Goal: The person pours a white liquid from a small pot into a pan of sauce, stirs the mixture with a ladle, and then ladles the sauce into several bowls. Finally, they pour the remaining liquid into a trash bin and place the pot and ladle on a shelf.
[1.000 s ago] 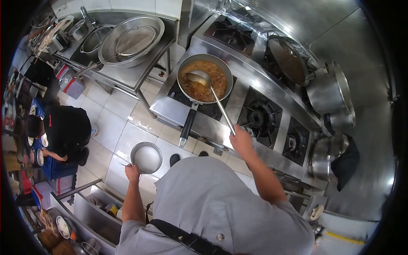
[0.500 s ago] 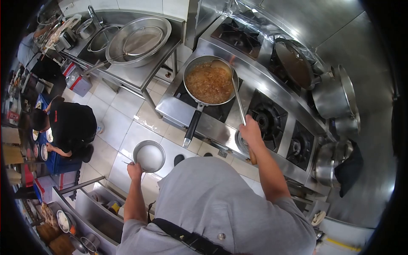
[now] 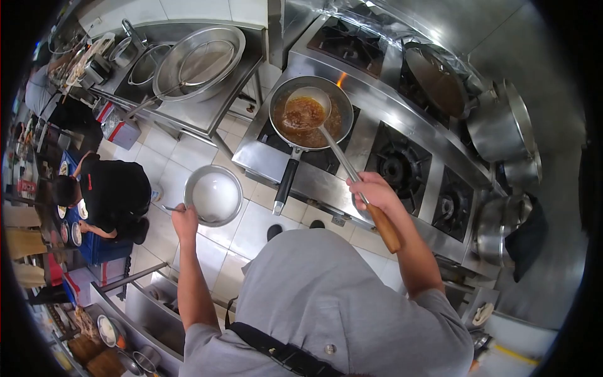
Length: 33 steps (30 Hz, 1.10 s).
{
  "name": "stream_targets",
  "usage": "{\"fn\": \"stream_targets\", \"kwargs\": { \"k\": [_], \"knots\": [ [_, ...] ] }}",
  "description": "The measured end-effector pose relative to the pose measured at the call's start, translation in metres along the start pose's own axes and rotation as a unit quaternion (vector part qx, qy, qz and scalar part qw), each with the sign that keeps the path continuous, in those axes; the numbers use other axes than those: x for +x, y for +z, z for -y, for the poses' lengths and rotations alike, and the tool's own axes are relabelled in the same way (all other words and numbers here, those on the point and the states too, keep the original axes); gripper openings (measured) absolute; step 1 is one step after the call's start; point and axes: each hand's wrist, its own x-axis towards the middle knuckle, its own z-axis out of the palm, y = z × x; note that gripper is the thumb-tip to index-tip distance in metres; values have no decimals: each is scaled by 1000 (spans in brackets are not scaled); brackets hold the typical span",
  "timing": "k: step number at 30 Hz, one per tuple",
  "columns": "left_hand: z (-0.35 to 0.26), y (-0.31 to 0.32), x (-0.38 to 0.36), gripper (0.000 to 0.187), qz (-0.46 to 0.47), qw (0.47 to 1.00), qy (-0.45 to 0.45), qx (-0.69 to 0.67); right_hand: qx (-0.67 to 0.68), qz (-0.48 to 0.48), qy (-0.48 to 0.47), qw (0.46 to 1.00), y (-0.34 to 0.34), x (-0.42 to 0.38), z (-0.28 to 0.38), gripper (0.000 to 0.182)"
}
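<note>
Ladle [image 3: 306, 108] full of brown saucy food, bowl raised just over the frying pan [image 3: 311, 113] on the front-left burner of the steel stove [image 3: 377, 119]; small flame visible at the pan's far rim. Right hand [image 3: 370, 190] grip closed round the ladle's long shaft just above its wooden end; fingertips hidden underneath. Left hand [image 3: 184, 217] grip closed on the rim of a metal bowl [image 3: 213, 196] held over the tiled floor; contents pale, hard to make out, thin utensil by the thumb unclear. Own torso in grey blocks the lower view. Bench [image 3: 188, 113] to the left carries large steel basins. A person in black [image 3: 113, 195] crouches far left, partly cut off.
</note>
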Motion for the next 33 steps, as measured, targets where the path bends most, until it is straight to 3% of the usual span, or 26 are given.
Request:
{"fn": "stream_targets", "kwargs": {
  "k": [6,9,11,13,15,17,22,33],
  "knots": [
    [-54,-17,51,26,12,999,30,3,-13,-19,-49,999,1,-21,7,12],
    [-71,-13,76,27,-3,999,35,1,-52,-46,-86,994,-1,-23,6,19],
    [-99,-18,87,28,2,996,86,28,-81,-67,-114,988,-2,-24,5,17],
    [-121,-18,98,28,26,998,53,12,-107,-85,-119,983,-3,-24,3,16],
    [-135,-13,113,26,32,994,78,76,-133,-102,-124,978,-5,-22,-3,16],
    [-150,-7,124,25,39,991,95,83,-307,-173,-204,913,-8,-18,-13,18],
    [-201,2,139,26,95,987,77,107,-360,-207,-186,891,-1,-24,-34,22],
    [-276,34,151,29,128,966,159,156,-420,-198,-163,871,-10,11,-83,24]
  ]
}}
